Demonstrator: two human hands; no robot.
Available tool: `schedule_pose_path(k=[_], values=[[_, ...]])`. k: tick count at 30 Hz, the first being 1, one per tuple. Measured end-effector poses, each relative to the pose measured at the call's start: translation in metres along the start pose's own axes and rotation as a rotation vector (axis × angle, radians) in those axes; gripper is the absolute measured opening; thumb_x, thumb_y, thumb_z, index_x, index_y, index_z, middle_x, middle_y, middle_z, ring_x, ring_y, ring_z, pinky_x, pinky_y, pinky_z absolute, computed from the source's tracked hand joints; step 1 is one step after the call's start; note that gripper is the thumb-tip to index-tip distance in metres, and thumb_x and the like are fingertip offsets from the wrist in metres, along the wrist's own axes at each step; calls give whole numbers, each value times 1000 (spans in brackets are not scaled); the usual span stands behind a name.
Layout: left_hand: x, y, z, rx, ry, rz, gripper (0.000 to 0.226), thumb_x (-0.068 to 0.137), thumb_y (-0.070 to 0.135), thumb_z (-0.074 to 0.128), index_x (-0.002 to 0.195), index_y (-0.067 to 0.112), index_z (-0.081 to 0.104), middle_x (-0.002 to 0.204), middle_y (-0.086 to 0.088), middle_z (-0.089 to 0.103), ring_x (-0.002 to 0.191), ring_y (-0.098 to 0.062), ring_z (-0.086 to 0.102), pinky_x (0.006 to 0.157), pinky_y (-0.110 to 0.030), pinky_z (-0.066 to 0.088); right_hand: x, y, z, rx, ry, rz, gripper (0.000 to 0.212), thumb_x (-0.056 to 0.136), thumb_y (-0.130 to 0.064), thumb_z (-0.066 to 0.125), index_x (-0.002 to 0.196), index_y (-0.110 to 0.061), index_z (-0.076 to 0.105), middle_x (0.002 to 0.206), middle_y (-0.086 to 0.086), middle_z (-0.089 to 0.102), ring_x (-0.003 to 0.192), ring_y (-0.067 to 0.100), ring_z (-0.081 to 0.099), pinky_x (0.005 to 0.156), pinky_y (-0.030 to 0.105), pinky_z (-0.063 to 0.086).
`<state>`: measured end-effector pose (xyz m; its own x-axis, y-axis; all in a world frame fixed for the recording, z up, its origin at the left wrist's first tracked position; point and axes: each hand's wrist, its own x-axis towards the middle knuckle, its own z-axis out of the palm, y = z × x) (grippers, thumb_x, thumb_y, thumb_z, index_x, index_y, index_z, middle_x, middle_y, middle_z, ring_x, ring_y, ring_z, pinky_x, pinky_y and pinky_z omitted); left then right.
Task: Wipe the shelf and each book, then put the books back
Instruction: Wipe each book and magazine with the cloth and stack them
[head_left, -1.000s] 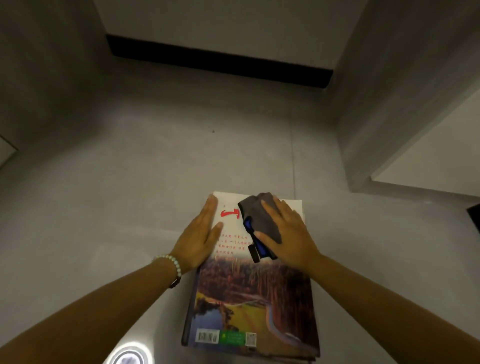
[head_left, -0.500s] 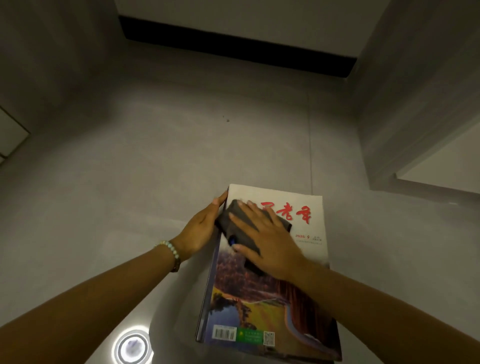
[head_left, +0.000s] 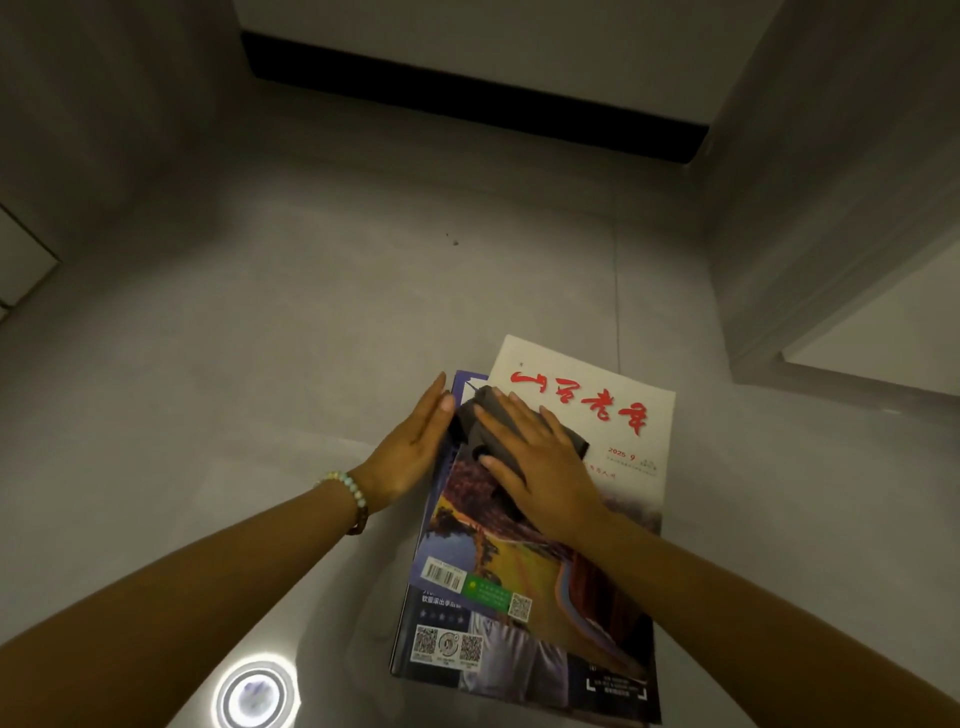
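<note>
Two magazines lie stacked on the grey floor. The top magazine (head_left: 613, 431) has red characters on a white band and a landscape picture; it sits skewed to the right. Beneath it a dark blue magazine (head_left: 467, 644) shows along the left and bottom. My right hand (head_left: 540, 467) presses flat on a dark grey cloth (head_left: 488, 421) at the top magazine's left edge. My left hand (head_left: 410, 447), with a bead bracelet at the wrist, rests with straight fingers against the stack's left edge, touching the cloth.
A round reflection of a light (head_left: 255, 696) glows on the glossy floor at the lower left. A dark baseboard gap (head_left: 467, 98) runs along the far wall. A grey wall corner (head_left: 779, 291) rises at the right.
My right hand slid the cloth from the cover's middle to its left edge. The top magazine shifted right, uncovering the blue magazine under it. My left hand came off the cover to the stack's side.
</note>
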<state>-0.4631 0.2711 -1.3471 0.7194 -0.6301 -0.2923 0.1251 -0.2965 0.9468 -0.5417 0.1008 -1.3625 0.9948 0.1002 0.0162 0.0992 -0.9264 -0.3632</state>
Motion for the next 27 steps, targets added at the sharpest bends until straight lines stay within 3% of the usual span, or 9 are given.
schedule_pose_path(k=[3,5,7,10,15,18,21,24,27], values=[[-5,-7,6,52,-139,43,78,91,27,48,146,33,-7,130,36,23,114,11,40,86,-4,43,2,17,-12,22,-11,51,58,98,-56,16,150,-30,22,159,-4,13,146,11,4,115,27,-9],[-6,-13,7,3,-162,47,82,93,9,52,141,36,-8,129,32,27,115,8,42,86,-9,47,12,32,-23,-35,-39,69,56,98,-51,24,150,-29,21,159,-3,11,147,16,5,114,29,-8],[-5,-15,7,-26,-157,34,82,92,3,51,138,38,-7,130,24,33,117,-2,46,86,-14,50,29,43,-32,-69,-72,167,54,101,-46,27,151,-29,16,160,-2,5,147,17,2,116,32,-6],[-5,-15,8,-35,-146,28,82,92,4,52,138,39,-5,135,17,32,123,-9,44,88,-18,51,52,41,-35,-69,-89,315,53,103,-42,23,152,-29,8,161,-2,-2,148,19,-1,118,37,-4],[-2,-19,8,101,-83,101,87,91,11,58,143,35,-7,147,25,10,133,6,25,99,-3,31,58,20,-26,-35,-134,64,52,103,-42,27,152,-31,15,160,-5,1,147,15,0,117,33,-4],[-1,-22,7,10,-139,68,85,91,10,56,141,40,-4,143,11,30,129,-10,41,92,-17,48,57,47,-29,-70,-72,242,52,102,-43,24,152,-30,16,160,-2,8,147,19,7,119,39,2],[-3,-21,7,31,-125,90,83,87,22,58,143,41,0,145,8,29,133,-15,39,95,-29,50,50,61,-29,-130,-2,405,52,101,-45,20,151,-30,17,160,-1,11,146,22,11,119,41,3],[-3,-24,2,227,-95,172,78,85,36,57,146,40,8,155,4,13,141,-15,24,106,-37,41,20,46,-23,-88,-24,184,65,94,-61,7,151,-31,18,160,-1,12,147,19,6,117,36,-3],[-3,-22,-1,332,-148,159,65,84,45,50,139,50,15,156,6,-1,140,-20,25,101,-42,46,-13,59,-29,-80,-26,80,73,89,-69,1,149,-33,20,158,-1,17,146,16,9,117,36,0]])
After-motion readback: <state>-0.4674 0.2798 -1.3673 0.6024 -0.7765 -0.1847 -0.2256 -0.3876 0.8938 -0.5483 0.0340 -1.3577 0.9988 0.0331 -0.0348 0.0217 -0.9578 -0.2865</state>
